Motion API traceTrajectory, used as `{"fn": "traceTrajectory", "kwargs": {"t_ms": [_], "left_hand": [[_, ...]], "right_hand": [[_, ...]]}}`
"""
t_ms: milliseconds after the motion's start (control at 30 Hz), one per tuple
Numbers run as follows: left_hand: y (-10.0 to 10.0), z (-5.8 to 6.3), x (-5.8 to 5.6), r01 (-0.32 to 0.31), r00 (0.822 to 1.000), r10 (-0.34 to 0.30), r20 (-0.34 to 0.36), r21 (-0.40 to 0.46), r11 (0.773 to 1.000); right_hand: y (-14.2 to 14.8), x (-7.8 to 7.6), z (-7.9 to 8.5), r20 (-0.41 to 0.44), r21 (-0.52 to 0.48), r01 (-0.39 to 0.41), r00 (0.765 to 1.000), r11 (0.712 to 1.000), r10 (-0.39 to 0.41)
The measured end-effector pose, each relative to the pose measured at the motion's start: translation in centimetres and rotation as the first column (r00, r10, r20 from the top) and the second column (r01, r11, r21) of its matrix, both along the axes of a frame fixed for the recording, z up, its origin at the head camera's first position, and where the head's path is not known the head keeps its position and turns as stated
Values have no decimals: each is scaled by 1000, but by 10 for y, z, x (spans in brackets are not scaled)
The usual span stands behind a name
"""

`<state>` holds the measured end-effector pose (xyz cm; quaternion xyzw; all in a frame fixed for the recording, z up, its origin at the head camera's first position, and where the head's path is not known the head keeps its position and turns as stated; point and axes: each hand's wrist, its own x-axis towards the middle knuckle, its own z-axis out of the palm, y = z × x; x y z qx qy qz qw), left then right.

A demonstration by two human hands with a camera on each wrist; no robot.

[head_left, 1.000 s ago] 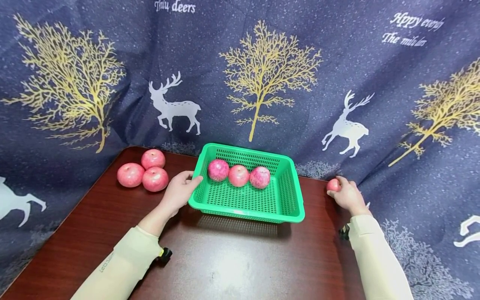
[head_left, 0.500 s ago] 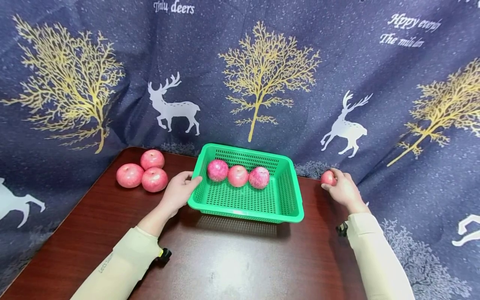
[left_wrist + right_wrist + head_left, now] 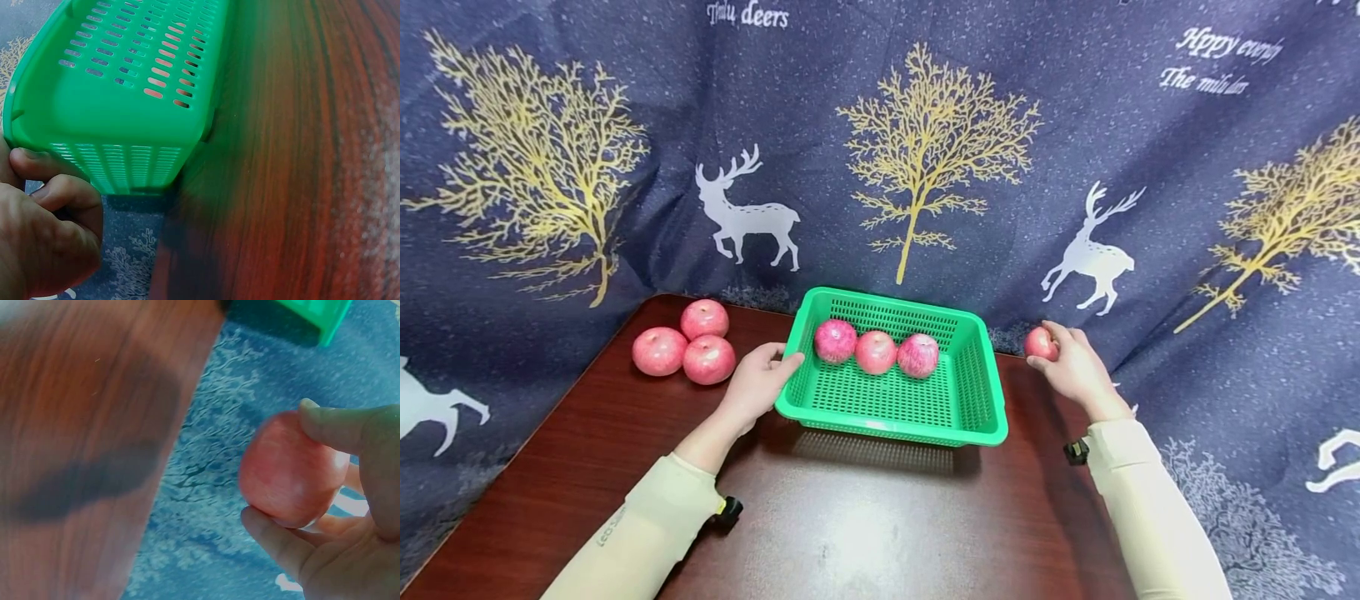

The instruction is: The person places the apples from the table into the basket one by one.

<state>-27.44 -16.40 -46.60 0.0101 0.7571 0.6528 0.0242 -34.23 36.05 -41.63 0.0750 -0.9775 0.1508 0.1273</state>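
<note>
Green and perforated, the basket (image 3: 925,432) stays put, its left end pinched by the left hand (image 3: 758,385). Clamped on a pink-red apple (image 3: 1040,343), the right hand (image 3: 1078,372) has come nearer the basket's right side; three apples (image 3: 876,352) remain inside.

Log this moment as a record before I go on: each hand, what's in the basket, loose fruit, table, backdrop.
left hand: grips the left-end rim of the green plastic basket
right hand: holds a single apple between thumb and fingers, right of the basket
basket contents: three red-pink apples in a row
loose fruit: three pink apples clustered left of the basket
table: dark reddish-brown, wood-grained
backdrop: navy cloth with white deer
</note>
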Motion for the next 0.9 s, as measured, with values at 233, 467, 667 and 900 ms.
{"fn": "traceTrajectory", "kwargs": {"t_ms": [233,467,667,900], "left_hand": [[0,-2,0,7,1000,-7,-1,-6,1000],[0,-2,-1,4,1000,-4,0,-14,1000],[0,-2,-1,-1,1000,0,-7,-20,1000],[0,-2,-1,-1,1000,1,-13,-27,1000]], "right_hand": [[-16,3,13,-10,8,-36,999,999,36],[-29,6,22,-24,8,-68,997,998,68],[-41,8,31,-34,13,-89,995,996,89],[-55,9,43,-61,27,-123,990,992,124]]}}
